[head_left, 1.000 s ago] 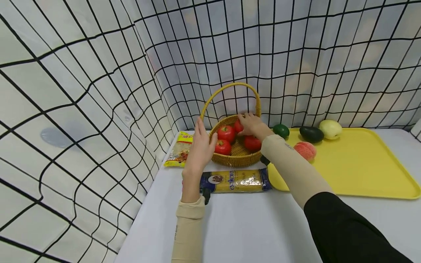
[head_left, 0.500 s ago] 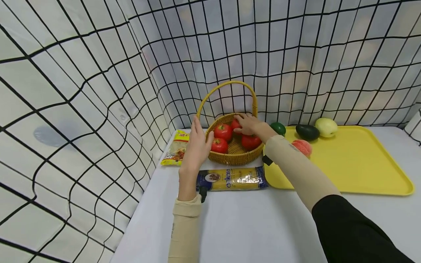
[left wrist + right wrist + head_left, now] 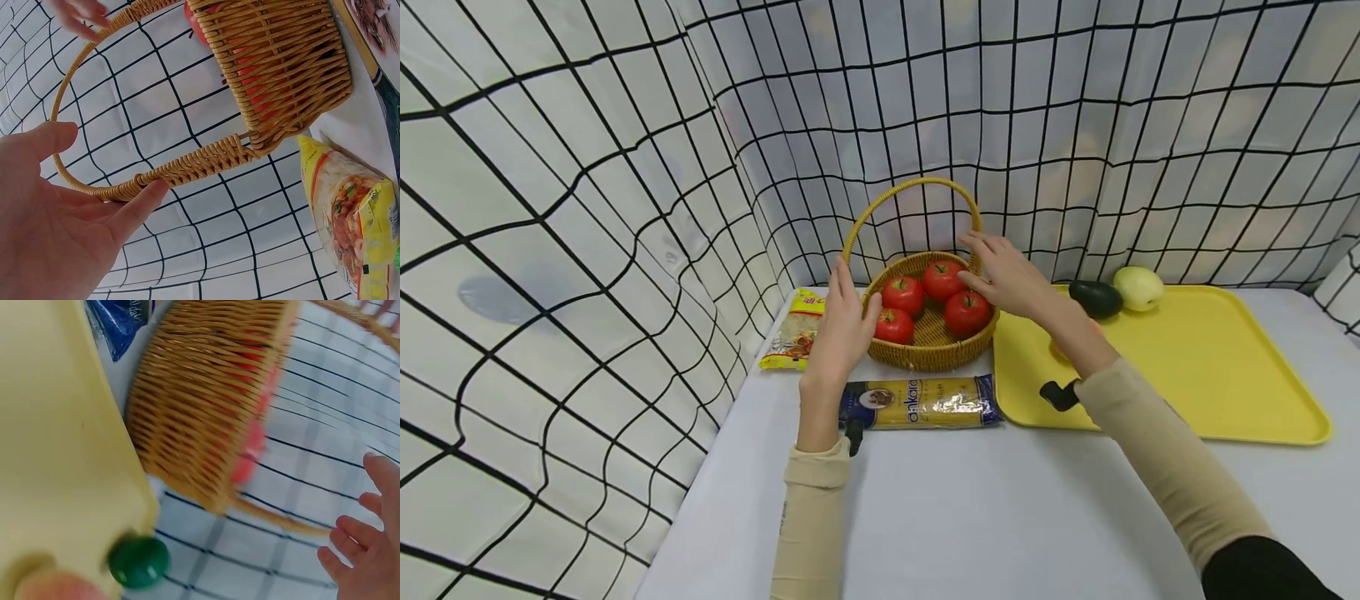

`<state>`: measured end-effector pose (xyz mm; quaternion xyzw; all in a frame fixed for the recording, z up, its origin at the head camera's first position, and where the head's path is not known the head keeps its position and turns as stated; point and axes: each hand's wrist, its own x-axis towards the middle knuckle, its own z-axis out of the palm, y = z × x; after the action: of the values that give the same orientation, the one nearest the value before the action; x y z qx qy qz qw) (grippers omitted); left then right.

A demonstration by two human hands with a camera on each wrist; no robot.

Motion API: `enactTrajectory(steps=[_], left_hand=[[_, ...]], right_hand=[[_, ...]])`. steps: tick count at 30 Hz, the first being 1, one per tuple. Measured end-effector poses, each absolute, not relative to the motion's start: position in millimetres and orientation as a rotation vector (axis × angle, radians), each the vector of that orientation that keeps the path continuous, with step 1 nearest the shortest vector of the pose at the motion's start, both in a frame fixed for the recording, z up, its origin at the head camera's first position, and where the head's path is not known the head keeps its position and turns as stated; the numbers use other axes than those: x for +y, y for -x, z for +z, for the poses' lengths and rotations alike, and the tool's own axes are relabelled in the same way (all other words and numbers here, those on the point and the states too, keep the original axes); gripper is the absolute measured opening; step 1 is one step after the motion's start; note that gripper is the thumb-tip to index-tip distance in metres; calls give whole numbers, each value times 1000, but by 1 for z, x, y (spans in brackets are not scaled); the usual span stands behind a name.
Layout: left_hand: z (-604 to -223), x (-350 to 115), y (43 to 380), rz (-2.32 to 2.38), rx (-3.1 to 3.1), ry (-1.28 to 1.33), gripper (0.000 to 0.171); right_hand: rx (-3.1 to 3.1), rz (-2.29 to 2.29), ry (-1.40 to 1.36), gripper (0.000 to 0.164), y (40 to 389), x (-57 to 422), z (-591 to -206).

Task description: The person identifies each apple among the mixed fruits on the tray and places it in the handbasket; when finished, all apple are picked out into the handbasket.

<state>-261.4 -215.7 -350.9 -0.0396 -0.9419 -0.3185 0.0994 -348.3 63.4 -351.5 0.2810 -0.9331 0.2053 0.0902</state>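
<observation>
A yellow wicker basket (image 3: 925, 358) with a tall arched handle (image 3: 917, 185) stands upright and holds several red tomatoes (image 3: 967, 314). At its left side is my left hand (image 3: 841, 329). The left wrist view shows that hand's straight fingers (image 3: 147, 203) touching the handle from outside, thumb apart. My right hand (image 3: 1009, 279) hovers at the basket's right side, fingers extended by the other end of the handle and nothing in its grasp. In the right wrist view its fingers (image 3: 353, 540) are loosely spread near the handle; whether they touch it I cannot tell.
In front of the basket lies a pasta packet (image 3: 936, 403); a yellow food bag (image 3: 797, 329) is left. A yellow tray (image 3: 1210, 375) at right bears an avocado (image 3: 1093, 298), a pale green fruit (image 3: 1138, 288) and a peach-coloured fruit (image 3: 59, 587). Black netting rises behind.
My right hand has left the tomatoes inside the basket and moved up and right to the handle's right side. The left hand stays by the handle. The view has shifted slightly.
</observation>
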Motion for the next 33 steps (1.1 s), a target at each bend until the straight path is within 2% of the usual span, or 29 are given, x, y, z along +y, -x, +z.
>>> enactTrajectory(steps=[9, 15, 19, 33], left_hand=[[-354, -221, 260, -931, -2780, 124, 85], [-351, -232, 258, -919, -2786, 119, 85], [-351, -241, 258, -914, -2780, 129, 85], [-355, -262, 259, -863, -2798, 108, 86]], right_hand=[[-2370, 814, -656, 58, 242, 149, -315], [-2283, 862, -512, 51, 186, 181, -306], [-2261, 847, -488, 48, 171, 189, -303], [-2223, 836, -446, 49, 157, 183, -292]])
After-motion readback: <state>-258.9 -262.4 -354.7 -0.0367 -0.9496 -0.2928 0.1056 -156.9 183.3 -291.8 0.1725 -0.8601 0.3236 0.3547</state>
